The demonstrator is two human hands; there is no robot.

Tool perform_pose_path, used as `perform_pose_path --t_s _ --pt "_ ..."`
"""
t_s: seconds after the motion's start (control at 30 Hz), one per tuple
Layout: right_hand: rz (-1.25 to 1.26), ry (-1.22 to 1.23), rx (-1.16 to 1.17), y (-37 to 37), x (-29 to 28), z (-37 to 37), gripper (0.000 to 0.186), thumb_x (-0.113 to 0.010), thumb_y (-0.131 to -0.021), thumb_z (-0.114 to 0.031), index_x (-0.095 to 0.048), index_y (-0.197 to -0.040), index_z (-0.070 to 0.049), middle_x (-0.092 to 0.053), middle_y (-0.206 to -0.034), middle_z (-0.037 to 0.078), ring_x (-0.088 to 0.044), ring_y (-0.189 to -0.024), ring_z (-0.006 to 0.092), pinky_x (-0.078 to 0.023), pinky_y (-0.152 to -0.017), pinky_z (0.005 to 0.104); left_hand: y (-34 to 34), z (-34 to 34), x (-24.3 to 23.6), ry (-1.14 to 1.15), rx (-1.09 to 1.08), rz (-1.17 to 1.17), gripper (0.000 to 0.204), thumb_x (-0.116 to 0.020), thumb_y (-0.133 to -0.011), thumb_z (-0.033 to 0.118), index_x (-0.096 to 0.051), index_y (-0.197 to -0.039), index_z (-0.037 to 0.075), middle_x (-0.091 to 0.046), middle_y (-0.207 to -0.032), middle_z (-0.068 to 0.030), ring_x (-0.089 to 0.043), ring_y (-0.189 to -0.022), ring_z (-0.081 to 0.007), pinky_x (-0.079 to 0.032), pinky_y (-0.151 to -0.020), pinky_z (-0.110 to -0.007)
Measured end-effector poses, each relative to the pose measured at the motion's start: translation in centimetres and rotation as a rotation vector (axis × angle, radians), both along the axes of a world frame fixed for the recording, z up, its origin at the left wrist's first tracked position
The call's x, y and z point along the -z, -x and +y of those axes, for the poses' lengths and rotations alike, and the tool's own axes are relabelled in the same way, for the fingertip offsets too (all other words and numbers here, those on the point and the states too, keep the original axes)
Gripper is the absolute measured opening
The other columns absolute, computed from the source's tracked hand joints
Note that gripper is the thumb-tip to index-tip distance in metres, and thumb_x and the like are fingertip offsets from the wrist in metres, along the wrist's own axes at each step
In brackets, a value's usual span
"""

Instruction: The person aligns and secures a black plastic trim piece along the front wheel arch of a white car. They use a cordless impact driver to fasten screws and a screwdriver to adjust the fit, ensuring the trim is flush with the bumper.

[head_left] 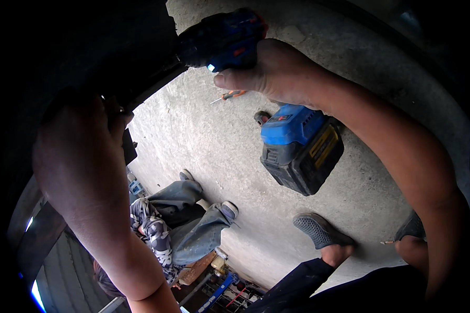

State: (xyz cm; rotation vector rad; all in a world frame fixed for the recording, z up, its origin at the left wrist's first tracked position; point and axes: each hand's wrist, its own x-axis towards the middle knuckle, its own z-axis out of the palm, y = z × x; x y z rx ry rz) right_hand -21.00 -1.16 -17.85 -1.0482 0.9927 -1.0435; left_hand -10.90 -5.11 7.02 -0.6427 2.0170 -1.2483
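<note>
My right hand (261, 73) is wrapped round a blue-and-black cordless drill (227, 36) with its light on; the large battery (303, 156) hangs below my wrist. The drill's front is against or beside a dark overhead structure (141, 31), its tip lost in shadow. My left hand (96, 125) is raised at that structure, thumb curled by a small dark piece (129, 145); what its fingers grip is hidden in shadow.
An orange-handled screwdriver (232, 95) lies on the concrete floor (183, 130). A co-worker in camouflage sleeves (154, 235) and jeans sits low at the lower left, near assorted tools (219, 281). My sandaled foot (318, 232) rests below the battery.
</note>
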Motion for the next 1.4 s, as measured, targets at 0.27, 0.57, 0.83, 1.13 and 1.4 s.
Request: perform_pose_path --t_s 0.27,0.57,0.83,1.13,1.4 --pt "0.011 -0.027 -0.025 -0.5 -0.3 -0.2 0.059 -0.073 -0.084 -0.059 -0.068 -0.104 -0.004 -0.073 -0.088 0.015 -0.075 -0.086 0.0237 -0.058 -0.081 0.0349 -0.2 0.2 -0.3 0.03 -0.09 -0.041 0.033 -0.083 -0.076 0.037 -0.073 -0.092 0.01 -0.073 -0.084 -0.0082 -0.072 -0.069 -0.022 -0.056 -0.059 -0.03" --pt "-0.05 0.004 0.018 -0.9 0.4 0.0 0.058 -0.073 -0.084 -0.058 -0.069 -0.1 -0.003 -0.073 -0.087 0.015 -0.075 -0.083 0.0251 -0.059 -0.08 0.0352 -0.4 0.0 0.0 -0.008 0.001 -0.013 0.028 -0.079 -0.079 0.037 -0.069 -0.083 0.012 -0.069 -0.076 -0.0053 -0.069 -0.065 -0.018 -0.053 -0.057 -0.03" --pt "-0.022 0.019 0.013 -1.2 0.7 -0.3 0.058 -0.072 -0.084 -0.06 -0.07 -0.097 -0.003 -0.072 -0.084 0.014 -0.074 -0.081 0.0242 -0.058 -0.078 0.035 -0.2 -0.1 -0.2 -0.017 -0.037 0.023 0.027 -0.079 -0.08 0.036 -0.068 -0.08 0.012 -0.068 -0.074 -0.0052 -0.068 -0.062 -0.0179 -0.052 -0.055 -0.03" --pt "-0.031 0.023 -0.051 -1.5 0.8 -0.7 0.079 -0.065 -0.073 -0.083 -0.065 -0.097 -0.008 -0.072 -0.088 0.013 -0.074 -0.094 0.0272 -0.057 -0.087 0.0385 -1.0 -0.2 -0.1 -0.006 -0.003 0.001 0.027 -0.078 -0.08 0.036 -0.067 -0.078 0.012 -0.066 -0.071 -0.0054 -0.066 -0.061 -0.0182 -0.051 -0.053 -0.031" --pt "0.045 -0.011 -0.017 0.6 0.1 0.2 0.077 -0.064 -0.074 -0.083 -0.065 -0.095 -0.009 -0.071 -0.083 0.01 -0.073 -0.091 0.0253 -0.056 -0.086 0.0377 0.3 0.0 -0.1 -0.03 -0.073 -0.005 0.03 -0.084 -0.077 0.032 -0.073 -0.093 0.01 -0.075 -0.087 -0.0093 -0.074 -0.074 -0.0224 -0.058 -0.066 -0.029"
